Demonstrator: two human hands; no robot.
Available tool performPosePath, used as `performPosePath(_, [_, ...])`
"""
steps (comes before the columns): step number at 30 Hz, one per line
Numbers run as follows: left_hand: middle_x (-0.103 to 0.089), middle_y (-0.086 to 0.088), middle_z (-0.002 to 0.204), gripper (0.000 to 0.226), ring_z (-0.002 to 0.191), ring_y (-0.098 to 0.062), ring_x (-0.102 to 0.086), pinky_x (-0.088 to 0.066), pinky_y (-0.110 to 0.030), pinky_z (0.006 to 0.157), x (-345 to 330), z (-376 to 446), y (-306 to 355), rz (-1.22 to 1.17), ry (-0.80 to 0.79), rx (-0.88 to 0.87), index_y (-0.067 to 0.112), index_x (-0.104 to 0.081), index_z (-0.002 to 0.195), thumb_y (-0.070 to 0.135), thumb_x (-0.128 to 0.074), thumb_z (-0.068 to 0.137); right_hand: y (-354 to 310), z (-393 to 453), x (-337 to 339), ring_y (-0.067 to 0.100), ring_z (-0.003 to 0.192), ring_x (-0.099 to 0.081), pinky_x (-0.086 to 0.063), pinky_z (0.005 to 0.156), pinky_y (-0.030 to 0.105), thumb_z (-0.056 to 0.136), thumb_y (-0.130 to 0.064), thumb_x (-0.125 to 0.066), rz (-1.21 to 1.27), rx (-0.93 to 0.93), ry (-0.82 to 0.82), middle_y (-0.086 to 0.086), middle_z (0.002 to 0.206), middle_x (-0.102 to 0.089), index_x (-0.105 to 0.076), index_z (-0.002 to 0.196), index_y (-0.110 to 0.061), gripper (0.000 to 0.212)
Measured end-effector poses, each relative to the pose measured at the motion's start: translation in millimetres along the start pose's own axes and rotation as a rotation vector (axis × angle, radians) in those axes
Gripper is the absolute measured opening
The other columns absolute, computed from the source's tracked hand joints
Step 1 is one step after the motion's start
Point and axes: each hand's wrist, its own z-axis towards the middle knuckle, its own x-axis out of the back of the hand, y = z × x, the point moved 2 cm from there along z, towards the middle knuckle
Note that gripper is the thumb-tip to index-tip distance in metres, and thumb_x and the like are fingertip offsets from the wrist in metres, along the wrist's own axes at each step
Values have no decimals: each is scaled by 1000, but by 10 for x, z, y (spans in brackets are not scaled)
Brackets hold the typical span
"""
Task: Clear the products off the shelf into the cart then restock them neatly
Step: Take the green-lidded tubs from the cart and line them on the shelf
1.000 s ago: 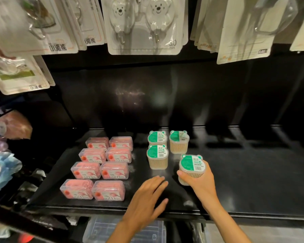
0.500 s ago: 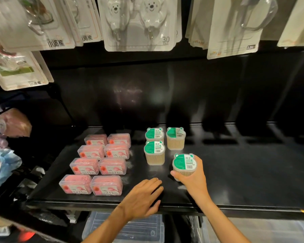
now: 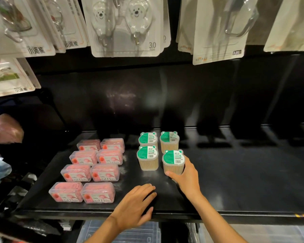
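On the black shelf point(image 3: 235, 181), several pink dental floss boxes point(image 3: 91, 171) lie in two neat columns at the left. To their right stand green-lidded cotton swab tubs: two at the back point(image 3: 169, 140) and one in front on the left point(image 3: 147, 159). My right hand point(image 3: 187, 178) grips a fourth green-lidded tub point(image 3: 173, 161) from its right side, standing on the shelf beside the front left tub. My left hand point(image 3: 137, 204) rests flat on the shelf near the front edge, fingers spread, holding nothing.
Carded hook packs point(image 3: 125, 27) hang above the shelf along the top. Bagged goods point(image 3: 5, 130) sit on the left side. Clear plastic bins point(image 3: 123, 232) lie below the shelf's front edge. The right half of the shelf is bare black surface.
My right hand has pushed the green-lidded tub back and left, into line beside the front tub. My left hand has stayed on the shelf's front.
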Motion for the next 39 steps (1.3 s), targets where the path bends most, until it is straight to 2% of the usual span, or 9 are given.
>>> performPosePath(8, [-59,-4,124,40,119,-17,-50,-39,-28,99,-55,-19,-21,19,35,-27,14,-65,113,36,-60,81,131,129,-103,14,112,-56,-48,92,33,60,-38,-86,-96,-1,60,-8,119,-62,-47,132,-33,82])
performPosePath(15, [-58,-5,125,39,119,-18,-51,-41,-30,99,-70,-29,-38,-27,41,-28,13,-65,112,35,-60,80,66,121,-95,11,111,-57,-42,87,21,62,-33,-85,-141,42,33,-8,119,-62,-47,130,-31,78])
performPosePath(19, [-61,0,123,40,116,-14,-54,-38,-25,101,-30,-10,-27,-65,-6,2,18,-67,110,38,-58,77,39,52,19,10,127,-43,-36,103,25,63,-28,-87,-26,-56,-13,-6,137,-46,-30,145,-16,100])
performPosePath(22, [-63,-1,120,39,113,-16,-58,-40,-25,99,-17,-6,-44,-118,-8,11,16,-68,110,37,-57,79,23,-231,263,13,124,-46,-36,102,24,77,-25,-78,-20,-92,106,0,135,-49,-36,141,-15,77])
performPosePath(26, [-64,0,117,42,107,-15,-59,-35,-20,97,-25,-10,-60,-111,-19,8,16,-69,108,44,-44,90,26,-958,759,5,114,-49,-41,100,30,90,-38,-59,-265,45,260,-11,119,-54,-50,128,-21,43])
performPosePath(28, [-65,3,115,45,105,-12,-60,-38,-17,94,12,29,-32,-112,-59,78,20,-69,106,50,-43,84,48,-1350,1022,7,113,-49,-41,97,31,92,-51,-45,-423,107,302,-10,117,-56,-54,124,-20,45])
performPosePath(31, [-63,1,120,52,111,-17,-60,-41,-28,96,34,231,275,-236,-26,163,17,-68,109,52,-39,83,89,-1961,1436,8,117,-49,-40,99,27,96,-56,-34,-562,79,348,-8,121,-57,-55,123,-21,49])
performPosePath(34, [-55,2,133,52,124,-16,-48,-31,-26,106,32,566,1044,-408,25,-3,15,-60,123,49,-41,88,102,-2600,1815,8,129,-42,-37,108,34,94,-58,-36,-624,-29,432,-12,135,-49,-51,129,-27,49])
performPosePath(39, [-40,1,148,53,138,-13,-33,-29,-33,109,50,1078,2567,-597,28,-427,15,-47,137,44,-47,92,3,-3563,2429,-2,132,-32,-29,110,25,93,-62,-34,-710,-168,645,-21,136,-41,-47,132,-31,52])
